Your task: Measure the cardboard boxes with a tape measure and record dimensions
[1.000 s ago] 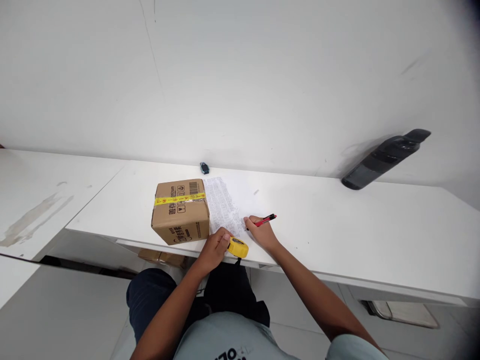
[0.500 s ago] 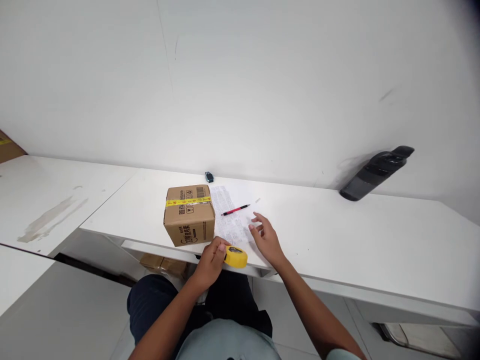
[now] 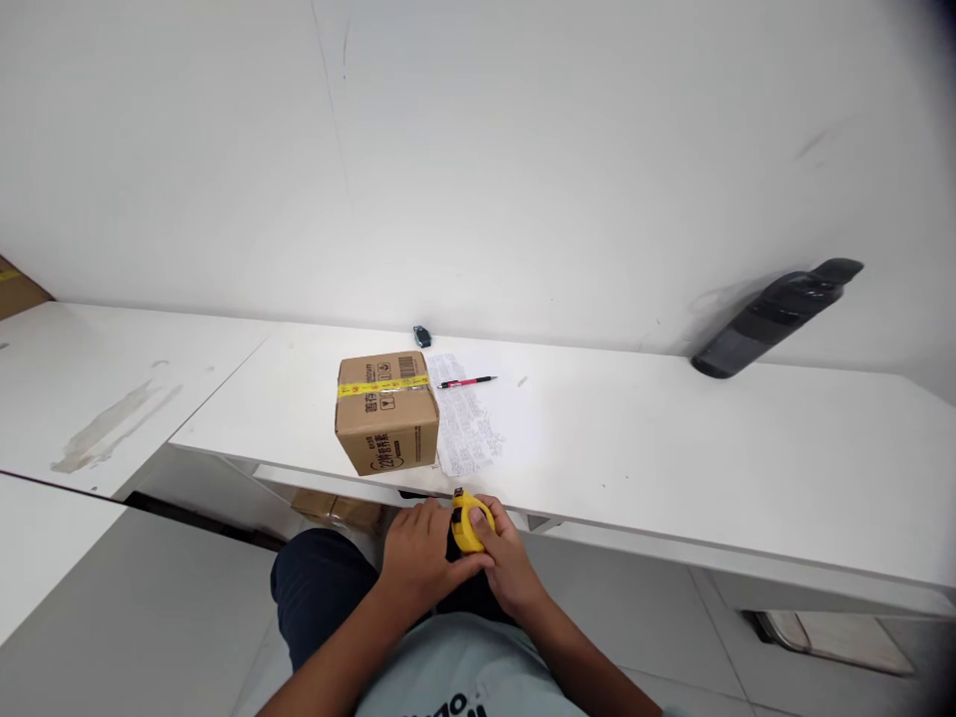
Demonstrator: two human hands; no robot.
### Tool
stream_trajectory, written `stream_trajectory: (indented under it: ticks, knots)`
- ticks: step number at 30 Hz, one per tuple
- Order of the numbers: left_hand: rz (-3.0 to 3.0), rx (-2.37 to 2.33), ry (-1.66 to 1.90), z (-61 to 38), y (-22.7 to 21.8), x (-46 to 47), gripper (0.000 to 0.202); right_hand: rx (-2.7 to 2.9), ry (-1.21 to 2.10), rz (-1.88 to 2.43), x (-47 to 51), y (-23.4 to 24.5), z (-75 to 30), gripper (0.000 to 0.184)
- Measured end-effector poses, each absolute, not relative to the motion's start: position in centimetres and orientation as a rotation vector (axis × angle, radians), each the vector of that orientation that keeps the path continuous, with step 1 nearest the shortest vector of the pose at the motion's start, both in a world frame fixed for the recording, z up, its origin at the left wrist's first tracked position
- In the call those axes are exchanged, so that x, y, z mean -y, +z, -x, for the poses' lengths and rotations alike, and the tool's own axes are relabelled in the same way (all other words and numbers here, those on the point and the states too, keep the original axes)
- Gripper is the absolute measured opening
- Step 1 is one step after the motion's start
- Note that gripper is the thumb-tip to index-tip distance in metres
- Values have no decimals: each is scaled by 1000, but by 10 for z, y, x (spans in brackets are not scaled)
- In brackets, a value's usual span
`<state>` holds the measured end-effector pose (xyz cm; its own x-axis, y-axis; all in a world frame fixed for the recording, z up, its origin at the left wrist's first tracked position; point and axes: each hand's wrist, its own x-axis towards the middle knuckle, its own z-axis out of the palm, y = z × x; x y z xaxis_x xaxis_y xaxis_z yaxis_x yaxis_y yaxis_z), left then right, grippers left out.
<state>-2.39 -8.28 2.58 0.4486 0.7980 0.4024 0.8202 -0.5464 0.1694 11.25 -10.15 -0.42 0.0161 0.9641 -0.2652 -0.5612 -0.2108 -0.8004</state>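
Head view: a yellow tape measure (image 3: 470,523) is held between both hands just off the near edge of the white table (image 3: 672,448), above the lap. The left hand (image 3: 418,553) is closed against its nine o'clock side, the fingers curled about the casing. The right hand (image 3: 508,568) is clasped on its three o'clock side, with the thumb pressed on the yellow face. Whether any blade is drawn out cannot be told, since the casing is largely covered by the fingers.

At eleven o'clock from the tape measure, a cardboard box (image 3: 386,413) is seen standing on the table near its front edge; it is sealed with a band of yellow tape and printed with dark markings and a barcode. A sheet of paper (image 3: 470,428) covered in small writing is laid flat just beside the box, at its three o'clock, and lies at twelve o'clock from the hands. A red and black pen (image 3: 464,382) is laid across the far end of the sheet. A small dark object (image 3: 422,337) is placed against the wall at twelve o'clock from the box. Well apart, at two o'clock, a dark elongated object (image 3: 777,317) is propped tilted against the wall. More cardboard (image 3: 329,508) is glimpsed under the table at nine o'clock from the hands.
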Motion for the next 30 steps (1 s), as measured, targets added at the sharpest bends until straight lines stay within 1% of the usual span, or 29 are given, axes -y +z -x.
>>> stream_trajectory:
  ticks: [6,12,15,17,20,23,27,30]
  knots:
    - [2754,1369,-428,33,37,71,71,868,1506,1123,98,-2,-125,43]
    - [2905,1456,-495,45,43,55,70,923,1635,1120,97,-8,-130,45]
    - [2954,1406,-482,49,44,52,73,943,1637,1132,99,-7,-130,44]
    - [2983,1343,-442,51,44,52,72,984,1638,1157,99,-2,-130,45]
    - [3096,1128,-421,55,45,53,65,991,1645,1127,97,7,-130,46]
    - [3166,887,-540,57,48,58,61,972,1741,1092,96,17,-130,48]
    - [3179,651,-703,56,74,70,50,1111,1868,1103,92,35,-142,48]
    - [3271,461,-748,69,117,90,43,1200,1813,1140,80,49,-184,44]
